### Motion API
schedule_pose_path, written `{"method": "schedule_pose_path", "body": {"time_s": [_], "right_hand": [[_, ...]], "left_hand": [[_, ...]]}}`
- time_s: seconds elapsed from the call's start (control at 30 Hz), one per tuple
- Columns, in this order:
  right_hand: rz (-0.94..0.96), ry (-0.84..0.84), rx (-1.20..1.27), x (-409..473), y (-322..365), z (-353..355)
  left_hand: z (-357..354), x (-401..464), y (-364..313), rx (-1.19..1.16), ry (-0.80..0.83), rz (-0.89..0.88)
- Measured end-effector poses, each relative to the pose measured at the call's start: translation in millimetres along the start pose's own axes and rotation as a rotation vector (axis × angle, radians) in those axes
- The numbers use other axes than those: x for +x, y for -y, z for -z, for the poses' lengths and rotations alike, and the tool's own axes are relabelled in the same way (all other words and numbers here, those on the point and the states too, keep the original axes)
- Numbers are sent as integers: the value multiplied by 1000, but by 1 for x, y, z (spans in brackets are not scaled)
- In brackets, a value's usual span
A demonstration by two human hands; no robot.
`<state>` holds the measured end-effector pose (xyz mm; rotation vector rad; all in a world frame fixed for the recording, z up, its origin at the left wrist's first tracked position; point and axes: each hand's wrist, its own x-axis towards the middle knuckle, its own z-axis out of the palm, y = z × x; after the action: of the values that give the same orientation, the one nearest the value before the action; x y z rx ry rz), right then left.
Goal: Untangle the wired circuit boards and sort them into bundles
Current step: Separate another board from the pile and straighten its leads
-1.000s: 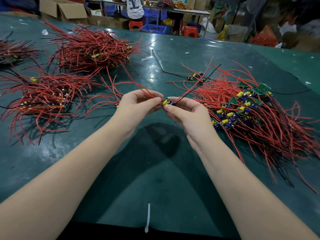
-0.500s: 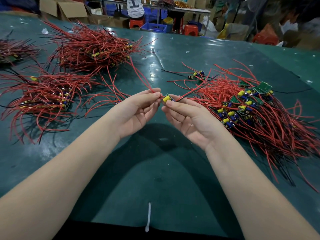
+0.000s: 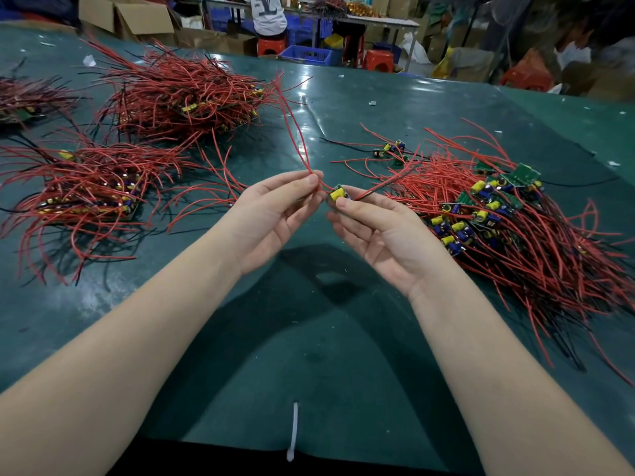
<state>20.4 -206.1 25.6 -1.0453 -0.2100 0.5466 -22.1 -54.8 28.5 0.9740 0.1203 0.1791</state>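
A small circuit board (image 3: 337, 195) with a yellow part is pinched between thumb and fingers of my right hand (image 3: 381, 235), above the table's middle. My left hand (image 3: 271, 214) pinches the board's red wires (image 3: 297, 132), which rise up and away to the back. More red and black wires run from the board to the right. A tangled heap of boards and red wires (image 3: 522, 228) lies to the right. Sorted bundles lie at left (image 3: 79, 197) and back left (image 3: 178, 97). Two loose boards (image 3: 390, 152) sit behind my hands.
The green table (image 3: 309, 355) spreads below my arms, with a white cable tie (image 3: 293, 431) near its front edge. Another wire bundle (image 3: 24, 101) lies at the far left. Behind the table are cardboard boxes (image 3: 137, 15), red stools, blue crates and a seated person (image 3: 268, 12).
Both hands have lifted the board slightly. My left hand has drawn the red wires out straighter, so they now stand up toward the back.
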Motion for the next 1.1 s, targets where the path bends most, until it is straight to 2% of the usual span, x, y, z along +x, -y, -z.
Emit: {"method": "schedule_pose_path", "body": {"time_s": [0.2, 0.33, 0.53, 0.73, 0.87, 1.0, 1.1], "right_hand": [[161, -77, -290, -2, -3, 0], [320, -122, -540, -2, -5, -2], [441, -180, -831, -1, -10, -3], [426, -237, -829, 1, -15, -3], [355, -193, -888, 2, -15, -4], [382, -188, -950, 1, -16, -7], [384, -183, -985, 2, -15, -6]], "left_hand": [[0, 0, 1, 141, -49, -82], [2, 1, 3, 137, -72, -57], [7, 3, 7, 147, -83, -3], [8, 2, 6, 204, -60, -11], [8, 1, 6, 346, -57, -92], [8, 0, 3, 500, -57, -126], [7, -1, 3, 508, -63, -115]]}}
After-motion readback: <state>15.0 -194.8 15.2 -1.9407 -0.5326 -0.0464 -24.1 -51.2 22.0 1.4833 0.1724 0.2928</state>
